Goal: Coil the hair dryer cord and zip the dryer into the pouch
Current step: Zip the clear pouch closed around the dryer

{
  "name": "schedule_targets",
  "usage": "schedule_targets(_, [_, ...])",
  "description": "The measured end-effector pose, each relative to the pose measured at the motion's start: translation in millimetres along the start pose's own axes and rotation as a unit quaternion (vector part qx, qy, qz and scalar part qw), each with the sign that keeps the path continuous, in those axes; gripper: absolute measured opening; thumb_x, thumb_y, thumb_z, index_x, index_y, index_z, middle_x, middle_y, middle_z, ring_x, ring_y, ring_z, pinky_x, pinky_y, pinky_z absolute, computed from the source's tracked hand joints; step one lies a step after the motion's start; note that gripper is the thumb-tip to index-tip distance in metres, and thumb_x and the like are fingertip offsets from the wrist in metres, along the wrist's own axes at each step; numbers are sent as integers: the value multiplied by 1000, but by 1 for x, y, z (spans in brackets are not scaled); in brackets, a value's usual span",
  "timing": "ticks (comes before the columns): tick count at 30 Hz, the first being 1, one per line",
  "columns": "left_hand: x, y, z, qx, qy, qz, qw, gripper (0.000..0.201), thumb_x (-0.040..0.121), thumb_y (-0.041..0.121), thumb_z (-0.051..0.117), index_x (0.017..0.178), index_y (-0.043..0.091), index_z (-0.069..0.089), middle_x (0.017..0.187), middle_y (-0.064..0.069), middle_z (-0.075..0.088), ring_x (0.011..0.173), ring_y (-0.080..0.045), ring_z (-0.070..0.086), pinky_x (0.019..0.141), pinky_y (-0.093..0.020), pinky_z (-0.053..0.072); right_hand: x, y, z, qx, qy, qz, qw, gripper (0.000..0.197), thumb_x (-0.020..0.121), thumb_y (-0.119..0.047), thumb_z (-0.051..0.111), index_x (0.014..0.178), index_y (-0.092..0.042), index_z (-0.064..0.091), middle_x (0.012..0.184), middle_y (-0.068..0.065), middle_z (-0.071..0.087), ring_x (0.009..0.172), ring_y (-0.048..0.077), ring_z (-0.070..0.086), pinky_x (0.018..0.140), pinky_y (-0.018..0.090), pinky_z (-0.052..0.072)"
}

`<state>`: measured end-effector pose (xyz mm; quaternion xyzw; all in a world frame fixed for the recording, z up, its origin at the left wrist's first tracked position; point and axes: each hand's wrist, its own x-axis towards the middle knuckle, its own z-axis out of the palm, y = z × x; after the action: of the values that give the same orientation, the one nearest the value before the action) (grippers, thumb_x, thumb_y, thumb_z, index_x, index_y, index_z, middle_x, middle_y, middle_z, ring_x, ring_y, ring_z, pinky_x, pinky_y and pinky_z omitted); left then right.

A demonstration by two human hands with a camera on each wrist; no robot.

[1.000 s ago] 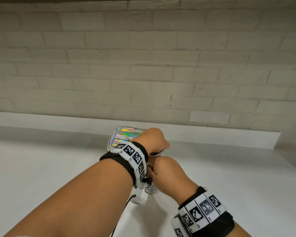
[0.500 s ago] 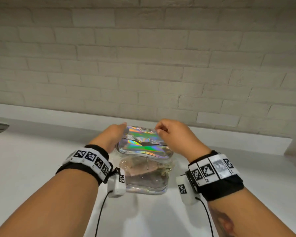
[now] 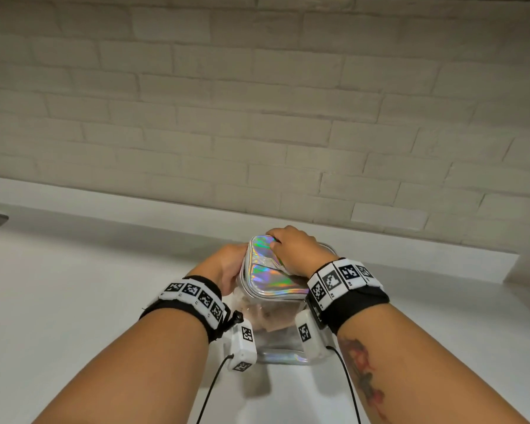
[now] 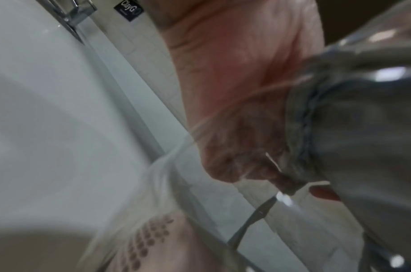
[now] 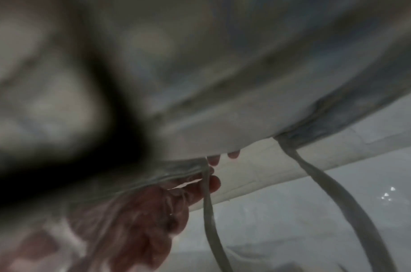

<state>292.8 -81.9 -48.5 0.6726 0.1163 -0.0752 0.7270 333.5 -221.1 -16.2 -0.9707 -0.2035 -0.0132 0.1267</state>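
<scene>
Both your left hand (image 3: pixel 227 264) and right hand (image 3: pixel 291 244) have fingers curled on the clear pouch with holographic lid (image 3: pixel 270 276); pulling hard may jam the zipper on the crumpled lid.

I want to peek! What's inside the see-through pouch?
Through the pouch's clear wall shows something pinkish with rows of small holes, maybe the dryer. The shiny lid, both hands and blur cover the rest.

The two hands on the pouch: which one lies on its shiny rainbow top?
The right hand lies on the iridescent top of the pouch, at its far end. The left hand instead holds the pouch's left side, below the top.
</scene>
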Motion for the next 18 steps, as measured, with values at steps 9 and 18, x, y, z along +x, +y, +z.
schedule_targets(9, [9, 5, 5, -32, -26, 44, 998, 15, 90, 11, 54, 95, 13, 67, 86, -16, 68, 74, -30, 64, 73, -36, 53, -2, 0, -5, 79, 17, 12, 997, 33, 93, -29, 50, 121, -14, 57, 125, 10, 61, 115, 30, 54, 95, 35, 42])
schedule_targets(18, [16, 12, -18, 313, 24, 218, 924, 17, 88, 8, 53, 73, 15, 58, 70, -1, 55, 71, -19, 48, 66, -29, 38, -4, 1, -8, 54, 42, 2, 998, 30, 94, -33, 49, 108, -11, 66, 112, 13, 66, 106, 31, 57, 82, 31, 41])
